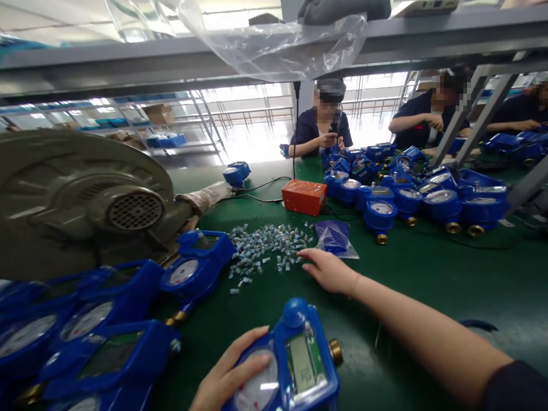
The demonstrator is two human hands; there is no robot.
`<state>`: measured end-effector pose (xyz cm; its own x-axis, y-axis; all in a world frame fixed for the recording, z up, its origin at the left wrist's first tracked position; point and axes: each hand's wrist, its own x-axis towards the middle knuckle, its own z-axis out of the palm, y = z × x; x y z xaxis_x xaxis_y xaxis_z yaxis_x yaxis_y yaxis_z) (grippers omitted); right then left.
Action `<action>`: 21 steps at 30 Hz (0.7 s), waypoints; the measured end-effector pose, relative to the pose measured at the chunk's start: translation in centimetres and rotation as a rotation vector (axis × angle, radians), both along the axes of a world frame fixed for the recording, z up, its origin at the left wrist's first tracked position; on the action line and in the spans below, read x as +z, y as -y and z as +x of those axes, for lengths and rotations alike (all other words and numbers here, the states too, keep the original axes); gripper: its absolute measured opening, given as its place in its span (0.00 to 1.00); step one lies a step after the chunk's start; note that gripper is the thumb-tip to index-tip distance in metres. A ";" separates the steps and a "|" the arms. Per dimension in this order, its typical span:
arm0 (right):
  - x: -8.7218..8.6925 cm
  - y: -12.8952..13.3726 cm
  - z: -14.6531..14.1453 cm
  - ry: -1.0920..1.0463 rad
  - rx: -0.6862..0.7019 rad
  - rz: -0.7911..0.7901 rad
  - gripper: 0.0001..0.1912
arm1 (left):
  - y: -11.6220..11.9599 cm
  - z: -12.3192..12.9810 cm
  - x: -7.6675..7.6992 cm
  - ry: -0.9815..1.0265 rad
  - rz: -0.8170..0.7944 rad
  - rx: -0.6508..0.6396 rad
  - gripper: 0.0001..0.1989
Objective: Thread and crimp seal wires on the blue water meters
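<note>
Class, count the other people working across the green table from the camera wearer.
3: one person at centre behind the orange box, one right of centre, one at far right, partly hidden.

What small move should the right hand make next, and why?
Probably pinch one piece from the pile of small parts: the right hand lies open at its edge, holding nothing, while the left hand steadies a blue meter.

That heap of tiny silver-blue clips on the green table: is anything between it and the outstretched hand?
Nothing visible. The right hand already has its fingertips at the edge of the heap of small silver-blue clips. The crumpled blue plastic bag lies just beyond the hand, off its path.
</note>
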<state>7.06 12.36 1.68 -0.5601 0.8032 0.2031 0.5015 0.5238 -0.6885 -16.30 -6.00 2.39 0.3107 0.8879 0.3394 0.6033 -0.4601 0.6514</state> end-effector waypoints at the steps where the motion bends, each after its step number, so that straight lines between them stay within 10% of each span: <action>1: 0.8 0.4 1.4 0.002 -0.028 0.000 0.18 | -1.3 0.3 0.3 -0.001 -0.004 -0.076 0.31; 5: 0.8 5.0 9.6 0.093 -0.177 -0.032 0.18 | -6.7 1.4 0.6 0.026 -0.087 -0.315 0.31; 12: -6.6 15.4 24.2 0.661 -0.479 0.024 0.40 | -11.6 5.2 1.2 -0.022 -0.079 -0.443 0.31; 21: -8.9 15.9 26.4 0.561 -0.541 0.202 0.29 | -9.7 6.0 1.7 -0.119 -0.019 -0.257 0.24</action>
